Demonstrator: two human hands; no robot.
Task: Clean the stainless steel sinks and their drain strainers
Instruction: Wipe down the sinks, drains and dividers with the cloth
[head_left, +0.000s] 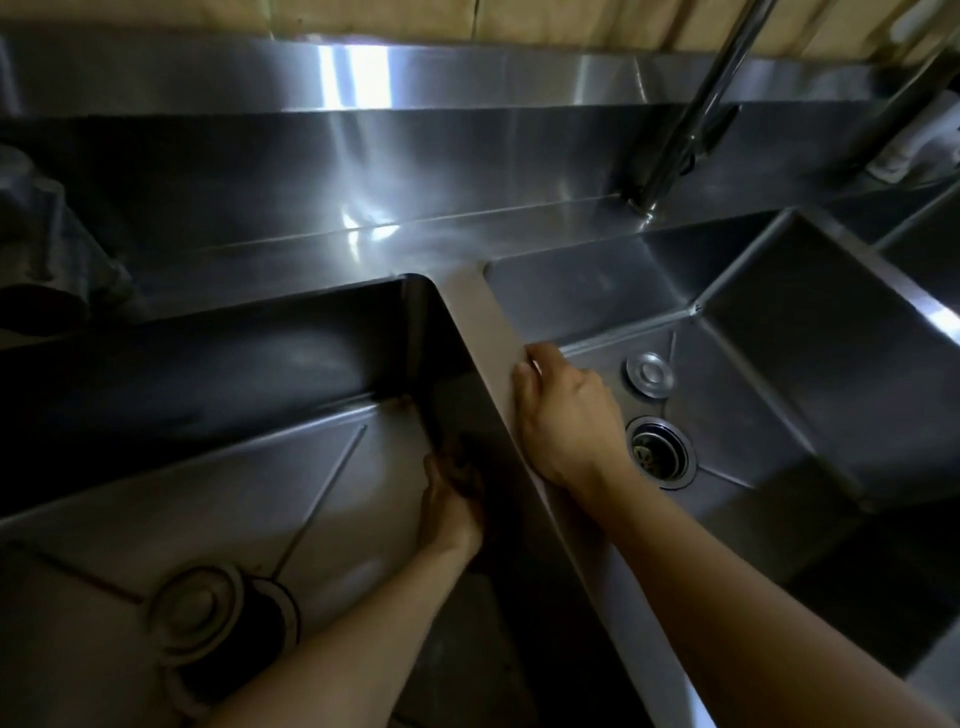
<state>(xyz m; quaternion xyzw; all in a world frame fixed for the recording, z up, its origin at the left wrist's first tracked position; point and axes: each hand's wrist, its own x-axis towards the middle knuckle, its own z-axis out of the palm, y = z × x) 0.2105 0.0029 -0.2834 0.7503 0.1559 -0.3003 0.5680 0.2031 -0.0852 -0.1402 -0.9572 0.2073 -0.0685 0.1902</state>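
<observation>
Fingers of my right hand (563, 415) curl over the divider rim (483, 322) between the sinks, my left hand (452, 499) presses something dark, unclear what, against the left sink's wall (467, 405), strainers (200, 618) (649, 374) lying apart.

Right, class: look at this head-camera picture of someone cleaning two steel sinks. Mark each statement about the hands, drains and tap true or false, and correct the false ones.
1. The right hand rests on the flat steel divider between the two basins. True.
2. The left hand is up on the tall chrome tap. False: it is low inside the left stainless steel basin, against the wall under the divider.
3. The round steel stopper lid lies on the floor of the right stainless steel basin, beside the open round drain. True.
4. The left basin's drain has nothing on it. False: a round strainer piece lies partly over the dark drain opening.
</observation>
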